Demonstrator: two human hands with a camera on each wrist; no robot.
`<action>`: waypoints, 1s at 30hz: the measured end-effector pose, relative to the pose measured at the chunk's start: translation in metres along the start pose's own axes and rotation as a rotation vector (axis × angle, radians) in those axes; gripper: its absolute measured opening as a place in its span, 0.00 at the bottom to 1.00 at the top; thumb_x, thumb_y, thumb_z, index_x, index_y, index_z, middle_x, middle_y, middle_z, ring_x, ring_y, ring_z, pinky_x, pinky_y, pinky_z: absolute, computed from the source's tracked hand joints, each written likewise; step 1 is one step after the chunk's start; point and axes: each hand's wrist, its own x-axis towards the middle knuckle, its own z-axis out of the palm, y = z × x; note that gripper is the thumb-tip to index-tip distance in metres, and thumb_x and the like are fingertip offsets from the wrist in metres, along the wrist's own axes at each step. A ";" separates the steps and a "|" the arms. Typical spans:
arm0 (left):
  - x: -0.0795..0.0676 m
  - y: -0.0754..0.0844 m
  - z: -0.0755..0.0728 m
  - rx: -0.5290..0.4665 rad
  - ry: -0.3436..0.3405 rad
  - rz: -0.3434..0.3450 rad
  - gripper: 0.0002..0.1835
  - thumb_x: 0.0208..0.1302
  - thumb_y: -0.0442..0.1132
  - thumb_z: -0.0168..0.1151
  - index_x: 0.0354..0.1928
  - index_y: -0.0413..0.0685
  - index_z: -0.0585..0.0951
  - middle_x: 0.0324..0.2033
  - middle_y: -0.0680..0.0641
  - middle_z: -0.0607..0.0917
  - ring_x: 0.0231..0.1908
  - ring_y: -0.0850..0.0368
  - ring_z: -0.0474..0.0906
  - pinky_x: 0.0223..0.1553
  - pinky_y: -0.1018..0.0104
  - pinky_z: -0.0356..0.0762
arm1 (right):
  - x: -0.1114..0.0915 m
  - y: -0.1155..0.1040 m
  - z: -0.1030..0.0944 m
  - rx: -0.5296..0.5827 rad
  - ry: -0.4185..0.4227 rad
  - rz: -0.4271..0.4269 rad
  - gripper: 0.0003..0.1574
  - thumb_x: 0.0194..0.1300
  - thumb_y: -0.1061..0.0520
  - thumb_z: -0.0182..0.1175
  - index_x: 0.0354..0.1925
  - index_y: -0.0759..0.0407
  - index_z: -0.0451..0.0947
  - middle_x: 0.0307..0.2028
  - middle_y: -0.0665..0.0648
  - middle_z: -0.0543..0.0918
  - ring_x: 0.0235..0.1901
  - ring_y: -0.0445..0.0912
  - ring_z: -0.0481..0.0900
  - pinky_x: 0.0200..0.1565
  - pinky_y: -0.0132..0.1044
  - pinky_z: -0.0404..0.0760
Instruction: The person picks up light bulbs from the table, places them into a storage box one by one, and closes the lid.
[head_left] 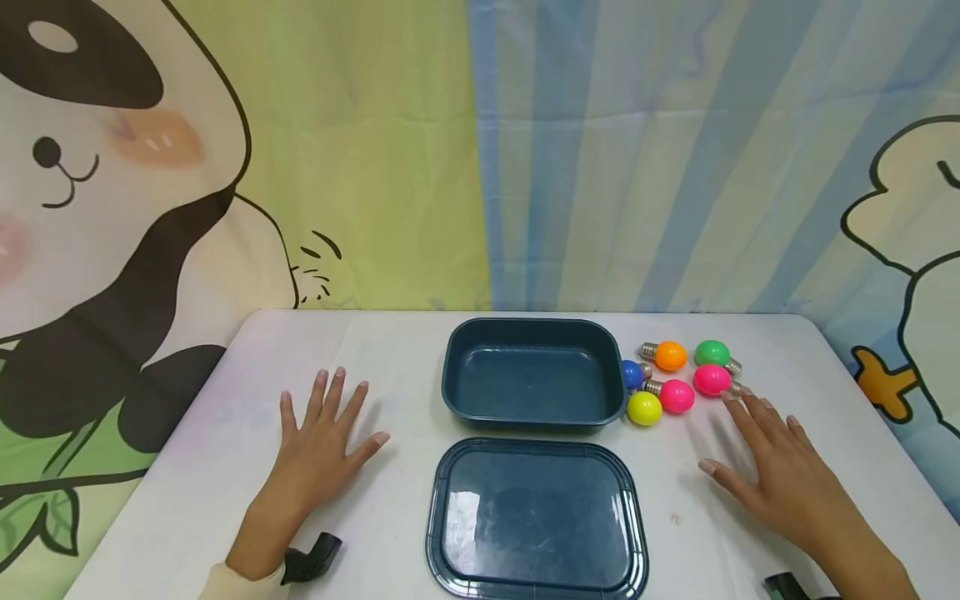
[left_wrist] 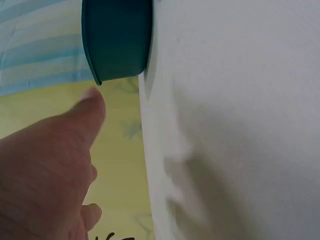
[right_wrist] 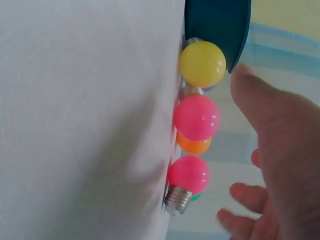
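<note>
My left hand (head_left: 318, 458) hovers over the left part of the table with fingers spread, holding nothing. On the right, my right hand (head_left: 780, 475) is also spread and holds nothing; its fingertips are close to a pink light bulb (head_left: 711, 379). Beside that bulb lie a green bulb (head_left: 712, 352), an orange bulb (head_left: 671, 356), another pink bulb (head_left: 677, 396), a yellow bulb (head_left: 644, 408) and a blue bulb (head_left: 632, 374). The bulbs have silver screw bases. A dark blue rectangular container (head_left: 534, 422) stands uncovered between the hands, and its matching lid (head_left: 536, 508) lies flat in front of it.
The white table (head_left: 390, 517) ends at a back edge against a printed curtain (head_left: 390, 150) with a panda and striped pattern. Black wrist straps or mounts (head_left: 313, 558) show near both wrists. The blue bulb sits right at the container's right side.
</note>
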 end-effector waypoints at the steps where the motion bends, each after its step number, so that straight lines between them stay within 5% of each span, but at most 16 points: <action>1: 0.001 0.000 0.000 -0.023 0.023 0.005 0.44 0.66 0.68 0.50 0.74 0.45 0.61 0.73 0.34 0.51 0.73 0.38 0.35 0.64 0.34 0.17 | 0.000 -0.002 -0.001 0.031 0.033 -0.004 0.65 0.54 0.33 0.68 0.76 0.59 0.48 0.70 0.73 0.55 0.68 0.71 0.49 0.65 0.66 0.33; 3: 0.003 0.002 0.000 -0.083 0.088 0.019 0.40 0.66 0.60 0.57 0.71 0.41 0.64 0.71 0.32 0.56 0.72 0.35 0.44 0.66 0.32 0.28 | 0.000 -0.006 -0.003 0.080 0.095 -0.006 0.59 0.55 0.40 0.71 0.74 0.58 0.54 0.67 0.72 0.62 0.66 0.70 0.55 0.64 0.67 0.48; 7: 0.008 0.010 -0.002 -0.315 0.203 0.002 0.31 0.65 0.46 0.64 0.65 0.35 0.71 0.65 0.30 0.67 0.66 0.33 0.60 0.63 0.34 0.55 | -0.001 -0.016 -0.003 0.186 0.242 -0.048 0.52 0.50 0.54 0.76 0.70 0.57 0.64 0.62 0.70 0.71 0.60 0.69 0.67 0.46 0.66 0.73; 9: 0.010 0.014 -0.002 -0.456 0.236 -0.029 0.27 0.66 0.42 0.64 0.62 0.34 0.74 0.62 0.32 0.72 0.63 0.34 0.66 0.59 0.38 0.66 | 0.001 -0.019 -0.002 0.235 0.318 -0.089 0.50 0.46 0.59 0.78 0.67 0.59 0.69 0.60 0.69 0.74 0.56 0.67 0.73 0.47 0.49 0.80; 12: 0.014 0.021 -0.002 -0.628 0.236 -0.108 0.23 0.68 0.43 0.62 0.59 0.36 0.76 0.59 0.36 0.76 0.60 0.39 0.72 0.56 0.44 0.72 | 0.003 -0.023 0.000 0.326 0.383 -0.124 0.46 0.43 0.66 0.78 0.62 0.61 0.73 0.54 0.65 0.79 0.49 0.62 0.78 0.48 0.21 0.73; 14: 0.017 0.025 -0.002 -0.707 0.211 -0.160 0.22 0.69 0.44 0.61 0.59 0.37 0.77 0.58 0.38 0.78 0.57 0.40 0.74 0.54 0.47 0.75 | 0.004 -0.025 0.002 0.394 0.395 -0.122 0.44 0.44 0.69 0.77 0.61 0.61 0.74 0.51 0.63 0.82 0.49 0.54 0.80 0.47 0.11 0.62; 20: 0.026 0.036 0.003 -0.872 0.094 -0.247 0.22 0.70 0.43 0.59 0.60 0.38 0.76 0.59 0.39 0.78 0.57 0.43 0.76 0.55 0.53 0.75 | 0.012 -0.031 0.012 0.589 0.348 -0.071 0.36 0.52 0.70 0.72 0.60 0.64 0.74 0.50 0.63 0.82 0.49 0.21 0.70 0.48 0.14 0.69; 30: 0.043 0.051 0.017 -1.116 0.009 -0.279 0.21 0.71 0.37 0.57 0.62 0.36 0.75 0.58 0.41 0.79 0.59 0.50 0.74 0.55 0.66 0.75 | 0.027 -0.041 0.021 0.658 0.277 -0.039 0.31 0.57 0.63 0.71 0.59 0.63 0.75 0.54 0.61 0.80 0.51 0.32 0.74 0.50 0.17 0.71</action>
